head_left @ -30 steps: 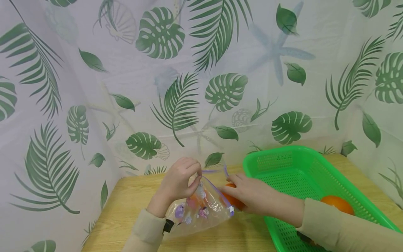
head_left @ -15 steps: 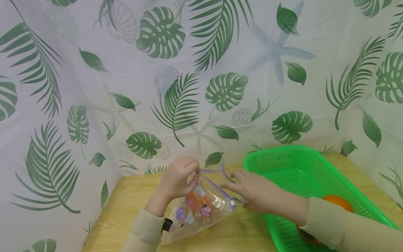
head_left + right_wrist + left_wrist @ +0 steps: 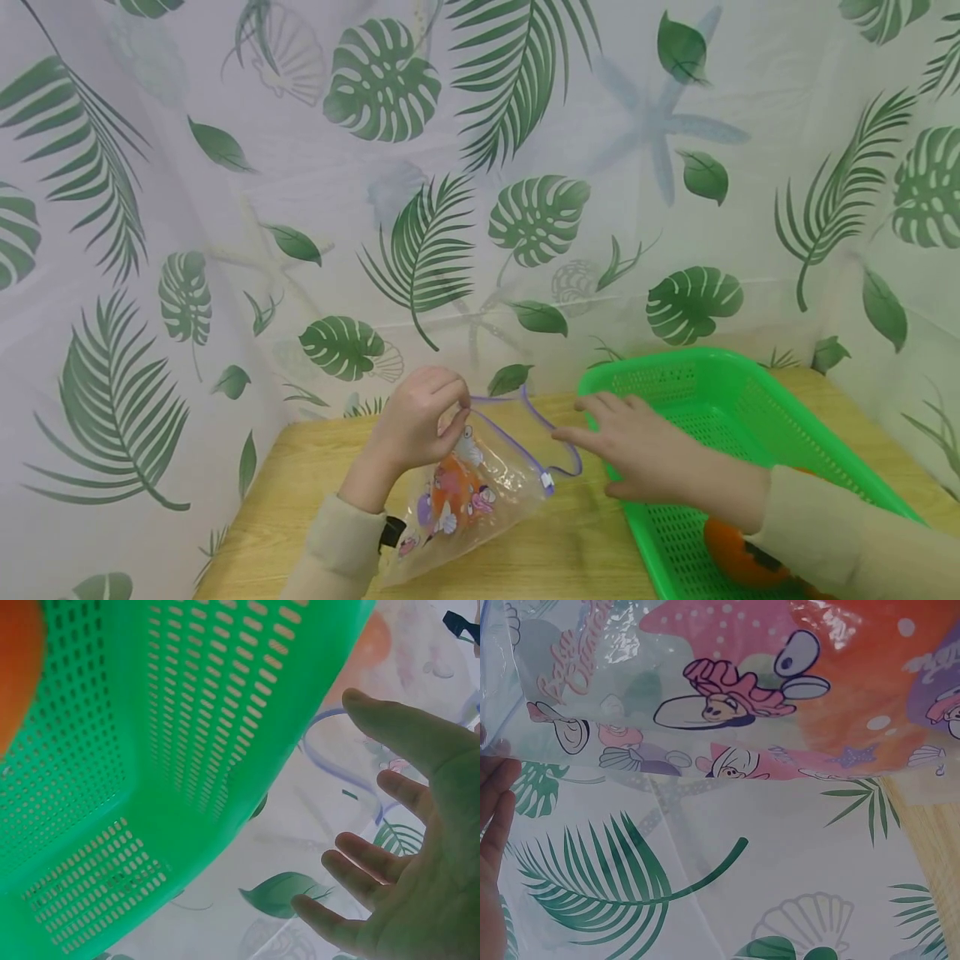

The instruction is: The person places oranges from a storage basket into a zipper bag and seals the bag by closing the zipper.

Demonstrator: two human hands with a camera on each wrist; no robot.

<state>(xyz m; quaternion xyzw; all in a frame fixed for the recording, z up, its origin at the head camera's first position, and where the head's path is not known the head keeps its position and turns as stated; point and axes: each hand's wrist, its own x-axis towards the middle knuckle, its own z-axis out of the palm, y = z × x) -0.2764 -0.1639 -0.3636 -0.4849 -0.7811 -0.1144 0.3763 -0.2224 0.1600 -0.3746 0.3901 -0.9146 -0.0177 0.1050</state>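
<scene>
A clear zip bag (image 3: 495,492) with sea-cartoon prints and a purple zip edge stands tilted on the table, its mouth spread toward the right. My left hand (image 3: 423,421) pinches the upper rim of the bag between thumb and fingers. Through the printed plastic shows an orange fruit (image 3: 870,682) in the left wrist view. My right hand (image 3: 645,450) holds nothing; its fingers are spread between the bag's mouth and the green basket (image 3: 637,508). In the right wrist view the hand's palm (image 3: 420,900) faces the basket wall.
Inside the basket lies an orange fruit (image 3: 738,554), partly under the right sleeve. The wooden table (image 3: 300,500) ends at a leaf-printed cloth (image 3: 450,250) behind and at the sides. A dark strap (image 3: 392,532) sits at the left cuff.
The right hand has let go of an orange fruit, which went into the bag, then moved right over the basket's near side. The left hand keeps its pinch, shifting slightly left.
</scene>
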